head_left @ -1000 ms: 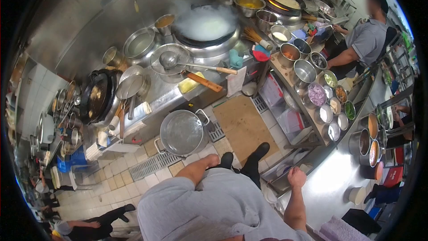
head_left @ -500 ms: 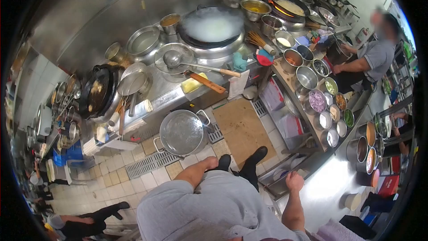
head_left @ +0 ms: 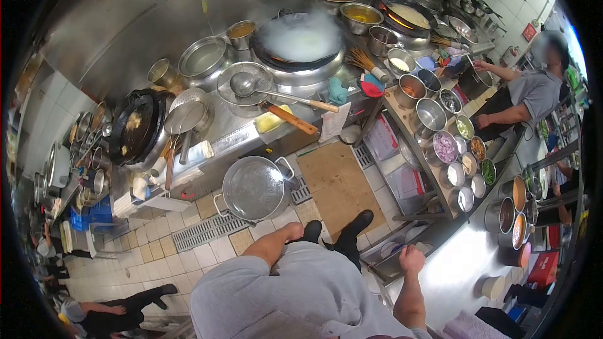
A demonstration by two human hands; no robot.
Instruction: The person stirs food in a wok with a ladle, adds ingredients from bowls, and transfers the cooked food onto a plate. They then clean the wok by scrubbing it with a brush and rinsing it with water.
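My left hand (head_left: 293,232) hangs by my body just below the large steel pot (head_left: 254,187) on the floor; its fingers are curled and mostly turned away. My right hand (head_left: 412,260) is a loose fist at the edge of the steel counter (head_left: 449,279), with no object seen in it. A ladle (head_left: 244,84) lies across a strainer on the stove counter. Steam rises from the big wok (head_left: 300,41) behind it. Beside the wok lies a bamboo brush (head_left: 367,64). A cleaver-like tool with a wooden handle (head_left: 295,119) rests at the counter's front.
Steel containers of chopped food, among them purple onion (head_left: 445,148), stand on the right shelf. A co-worker (head_left: 534,94) stands behind it. Another person (head_left: 113,311) is at the lower left. A cardboard mat (head_left: 339,185) lies on the tiled floor.
The co-worker at the right has raised one arm towards the tall pot and leaned back slightly. My view has shifted a little; my hands hang nearly as before.
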